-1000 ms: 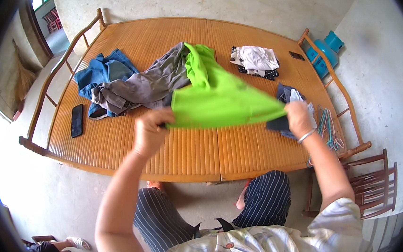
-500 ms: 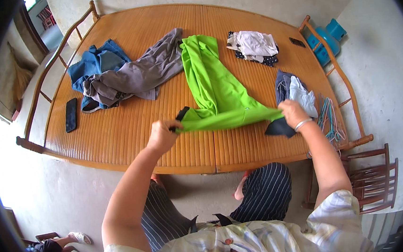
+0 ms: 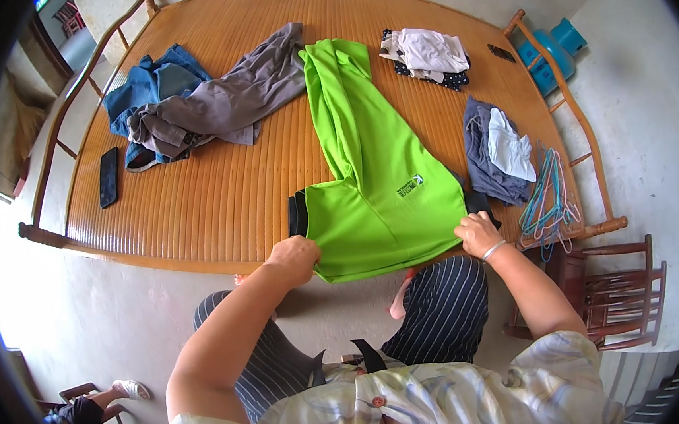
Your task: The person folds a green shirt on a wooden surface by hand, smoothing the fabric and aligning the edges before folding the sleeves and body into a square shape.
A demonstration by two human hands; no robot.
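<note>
Two hands (set wide apart, knuckles up) grip the green garment.

The slatted bed bears a bright green shirt, its near hem past the front edge. Left of it, a grey garment partly covers blue denim, near a black phone; right lie a folded pile, a small dark device, grey-blue clothing and hangers.

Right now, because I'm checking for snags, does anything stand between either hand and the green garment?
Nothing visible does: the left hand and right hand grip the green garment directly at its near corners. The grey garment lies beside its far end, away from both hands.
</note>
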